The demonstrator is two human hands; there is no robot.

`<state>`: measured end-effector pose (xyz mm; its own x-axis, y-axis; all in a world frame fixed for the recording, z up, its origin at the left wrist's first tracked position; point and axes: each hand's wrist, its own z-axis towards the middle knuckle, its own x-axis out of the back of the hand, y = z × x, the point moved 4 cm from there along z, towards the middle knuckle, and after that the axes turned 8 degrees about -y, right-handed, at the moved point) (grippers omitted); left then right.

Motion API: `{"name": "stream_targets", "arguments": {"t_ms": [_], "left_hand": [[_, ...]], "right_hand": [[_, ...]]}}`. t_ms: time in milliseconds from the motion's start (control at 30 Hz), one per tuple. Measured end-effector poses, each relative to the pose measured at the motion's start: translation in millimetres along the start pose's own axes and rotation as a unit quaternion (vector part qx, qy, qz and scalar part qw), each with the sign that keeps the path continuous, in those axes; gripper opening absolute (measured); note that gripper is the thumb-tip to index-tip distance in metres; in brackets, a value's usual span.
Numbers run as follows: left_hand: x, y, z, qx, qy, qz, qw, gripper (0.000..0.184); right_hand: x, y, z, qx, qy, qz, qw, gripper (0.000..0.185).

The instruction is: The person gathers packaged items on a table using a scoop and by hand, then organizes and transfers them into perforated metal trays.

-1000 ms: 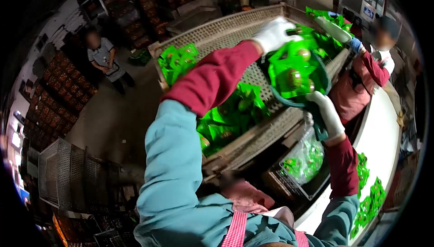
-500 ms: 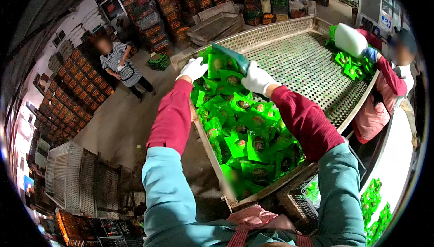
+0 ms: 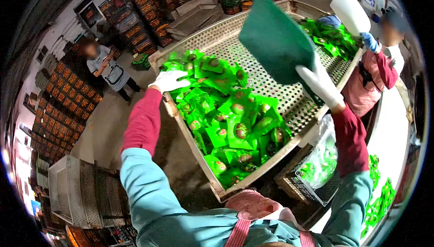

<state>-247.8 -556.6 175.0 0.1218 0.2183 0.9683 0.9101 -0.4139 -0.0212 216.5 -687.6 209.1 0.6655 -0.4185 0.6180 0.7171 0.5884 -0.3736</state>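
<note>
My right hand [image 3: 318, 82], in a white glove, grips a dark green plastic scoop [image 3: 275, 41] at its near right edge. The scoop is raised and tilted over the perforated metal tray [image 3: 312, 111]. My left hand [image 3: 171, 81], also white-gloved, reaches over the tray's left rim with fingers stretched out flat, at the edge of a heap of bright green packets [image 3: 239, 129]. Round brownish items show through the packets' film. The heap fills the tray's left and near part.
Across the tray at the right, a co-worker [image 3: 370, 75] in blue gloves holds a white scoop [image 3: 350, 13] above another packet pile [image 3: 332, 41]. A lined crate [image 3: 316, 170] with packets stands below the near right edge. Another person [image 3: 108, 68] stands left, near stacked crates [image 3: 72, 89].
My right hand has lifted the green scoop off the heap and swung it right. My left hand has shifted slightly left and down. The co-worker's white scoop is raised and turned more upright.
</note>
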Motion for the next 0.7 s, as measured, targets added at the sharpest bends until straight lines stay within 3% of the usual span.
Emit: {"name": "stream_targets", "arguments": {"t_ms": [67,133,233,300,333,367,400,433,467,500,533,600,700], "left_hand": [[2.3,12.9,-0.7,0.002,-0.096,0.035,0.995,0.079],[-9.0,5.2,14.0,-0.027,-0.158,0.032,0.987,0.087],[16.3,28.6,15.6,0.008,-0.189,0.041,0.981,0.084],[41.6,72.7,33.0,0.002,-0.165,0.091,0.982,0.077],[49.0,97.2,47.5,0.000,-0.136,0.127,0.983,0.074],[61.9,137.2,50.0,-0.083,-0.059,0.101,0.990,0.071],[79.3,190.7,48.9,-0.162,-0.043,0.100,0.981,0.072],[80.3,232.8,72.5,-0.264,-0.017,0.123,0.956,0.071],[90.0,290.1,68.9,-0.303,-0.013,0.117,0.946,0.071],[91.6,349.9,70.8,-0.368,0.016,0.140,0.919,0.069],[91.5,407.8,73.6,-0.381,0.018,0.163,0.910,0.066],[81.6,534.9,58.2,-0.478,-0.016,0.193,0.857,0.056],[27.3,683.4,33.6,-0.612,0.034,0.186,0.768,0.046]], "right_hand": [[52.7,-4.7,-66.7,-0.250,-0.049,0.228,0.940,0.049],[100.0,1.7,-146.5,-0.327,0.039,0.255,0.909,0.045],[168.7,-31.4,-274.7,-0.544,0.085,0.272,0.789,0.029],[193.4,-32.0,-373.4,-0.540,0.230,0.280,0.759,0.025],[204.7,-38.3,-420.5,-0.550,0.248,0.264,0.752,0.023],[204.8,-52.0,-459.8,-0.522,0.301,0.254,0.756,0.024],[212.0,-39.3,-537.3,-0.581,0.269,0.240,0.730,0.025],[208.6,-47.0,-588.1,-0.624,0.328,0.223,0.673,0.018],[205.6,-56.3,-630.6,-0.646,0.336,0.229,0.646,0.016],[204.4,-83.9,-629.5,-0.684,0.359,0.224,0.595,0.019],[207.0,-82.7,-687.5,-0.691,0.392,0.219,0.566,0.028],[201.1,-125.8,-655.9,-0.659,0.497,0.193,0.530,0.039],[199.0,-151.3,-681.0,-0.644,0.554,0.188,0.494,0.023]]}}
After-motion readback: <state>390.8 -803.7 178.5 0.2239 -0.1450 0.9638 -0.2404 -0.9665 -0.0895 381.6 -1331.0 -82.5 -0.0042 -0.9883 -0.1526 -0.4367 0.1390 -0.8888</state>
